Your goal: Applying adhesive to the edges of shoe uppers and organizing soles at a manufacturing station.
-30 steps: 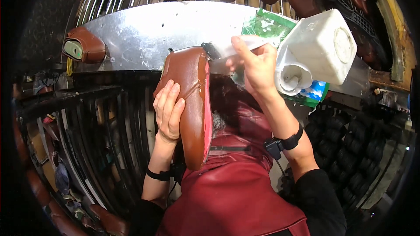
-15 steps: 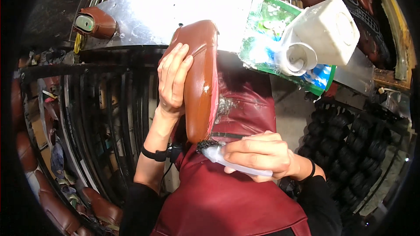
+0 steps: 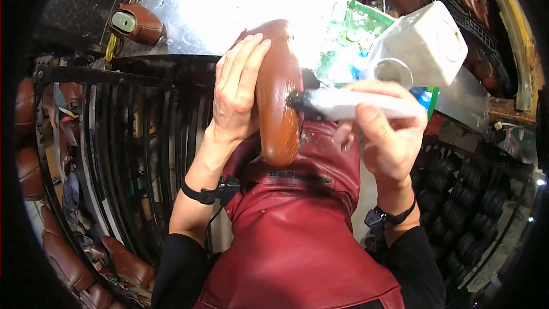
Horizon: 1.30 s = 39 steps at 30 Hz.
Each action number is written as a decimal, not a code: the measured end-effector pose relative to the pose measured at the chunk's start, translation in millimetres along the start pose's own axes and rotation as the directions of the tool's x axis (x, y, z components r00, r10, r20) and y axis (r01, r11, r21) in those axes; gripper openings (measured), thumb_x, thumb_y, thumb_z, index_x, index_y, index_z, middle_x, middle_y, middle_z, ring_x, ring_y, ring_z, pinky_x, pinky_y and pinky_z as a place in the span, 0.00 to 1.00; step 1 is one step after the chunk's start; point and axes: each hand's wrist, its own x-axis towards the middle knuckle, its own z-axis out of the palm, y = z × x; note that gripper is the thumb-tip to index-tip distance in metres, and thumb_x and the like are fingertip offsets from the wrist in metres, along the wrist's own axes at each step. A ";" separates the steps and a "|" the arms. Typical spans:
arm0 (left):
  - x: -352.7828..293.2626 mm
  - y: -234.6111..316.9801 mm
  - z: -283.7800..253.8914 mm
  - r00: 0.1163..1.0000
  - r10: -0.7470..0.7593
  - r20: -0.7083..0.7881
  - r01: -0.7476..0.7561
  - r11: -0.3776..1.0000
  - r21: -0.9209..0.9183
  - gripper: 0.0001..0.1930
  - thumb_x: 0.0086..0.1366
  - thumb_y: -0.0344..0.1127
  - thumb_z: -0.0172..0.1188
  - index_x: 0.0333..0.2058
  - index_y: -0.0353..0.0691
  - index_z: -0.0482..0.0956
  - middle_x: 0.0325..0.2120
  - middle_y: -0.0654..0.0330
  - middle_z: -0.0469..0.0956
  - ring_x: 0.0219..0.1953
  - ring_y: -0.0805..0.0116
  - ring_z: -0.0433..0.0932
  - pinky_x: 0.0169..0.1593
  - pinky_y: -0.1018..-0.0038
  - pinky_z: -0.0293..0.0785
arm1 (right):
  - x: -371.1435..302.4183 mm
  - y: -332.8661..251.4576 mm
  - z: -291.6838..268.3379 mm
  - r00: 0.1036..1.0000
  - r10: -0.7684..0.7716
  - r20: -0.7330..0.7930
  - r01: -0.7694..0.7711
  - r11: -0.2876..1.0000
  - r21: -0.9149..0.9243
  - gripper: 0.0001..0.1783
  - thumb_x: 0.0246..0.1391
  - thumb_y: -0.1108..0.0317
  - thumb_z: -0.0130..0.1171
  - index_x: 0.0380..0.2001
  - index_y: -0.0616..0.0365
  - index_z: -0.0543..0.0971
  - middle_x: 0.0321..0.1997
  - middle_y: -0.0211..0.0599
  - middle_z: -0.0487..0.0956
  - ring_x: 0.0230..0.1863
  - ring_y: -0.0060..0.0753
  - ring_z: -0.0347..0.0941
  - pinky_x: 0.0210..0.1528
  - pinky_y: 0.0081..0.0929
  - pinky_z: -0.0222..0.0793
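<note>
A brown leather shoe upper [image 3: 279, 109], stretched into a closed toe shape, is held over my lap with its toe toward me. My left hand [image 3: 239, 80] grips it along its left side, fingers laid over the leather. My right hand [image 3: 389, 126] is closed round the pale handle of a brush [image 3: 343, 103]. Its dark bristles touch the upper's right side, where the leather looks wet and streaked. The underside of the upper is hidden.
Beyond the upper runs a metal bench top [image 3: 200, 17], with another brown shoe upper [image 3: 137, 23] at its left end. A white plastic jug [image 3: 423, 40] lies tilted on a green sheet [image 3: 366, 14]. Black rails [image 3: 103, 77] and racks of shoes flank me.
My right hand has carried the brush up from the toe tip to the upper's right side. The upper has moved slightly up and right, its side rolled into view, with my left hand still on it.
</note>
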 end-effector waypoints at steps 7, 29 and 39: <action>20.5 -2.3 -4.5 0.998 -0.038 0.044 0.040 0.998 -0.046 0.39 0.49 0.25 0.71 0.64 0.33 0.72 0.58 0.43 0.76 0.61 0.42 0.75 0.66 0.53 0.68 | 21.0 -14.1 -1.1 0.912 -0.310 0.269 0.366 0.910 -0.194 0.13 0.52 0.71 0.63 0.35 0.74 0.82 0.38 0.57 0.83 0.33 0.39 0.81 0.37 0.31 0.78; 87.0 -87.2 -2.6 0.806 -0.384 0.450 0.590 0.457 -0.666 0.50 0.43 0.09 0.76 0.69 0.38 0.70 0.52 0.58 0.79 0.48 0.69 0.82 0.52 0.71 0.84 | 97.6 23.5 -53.7 0.901 -0.432 0.032 0.410 0.827 -0.384 0.08 0.54 0.77 0.69 0.37 0.69 0.84 0.40 0.43 0.87 0.35 0.29 0.83 0.37 0.25 0.77; -35.2 -46.2 -8.9 0.758 -0.556 0.340 0.476 0.115 -0.872 0.43 0.43 0.27 0.76 0.62 0.26 0.74 0.58 0.43 0.79 0.59 0.51 0.80 0.67 0.58 0.73 | 34.1 57.3 -92.6 0.732 -0.438 -0.521 0.139 0.846 -0.515 0.09 0.65 0.71 0.68 0.42 0.68 0.84 0.24 0.31 0.82 0.18 0.18 0.76 0.18 0.17 0.66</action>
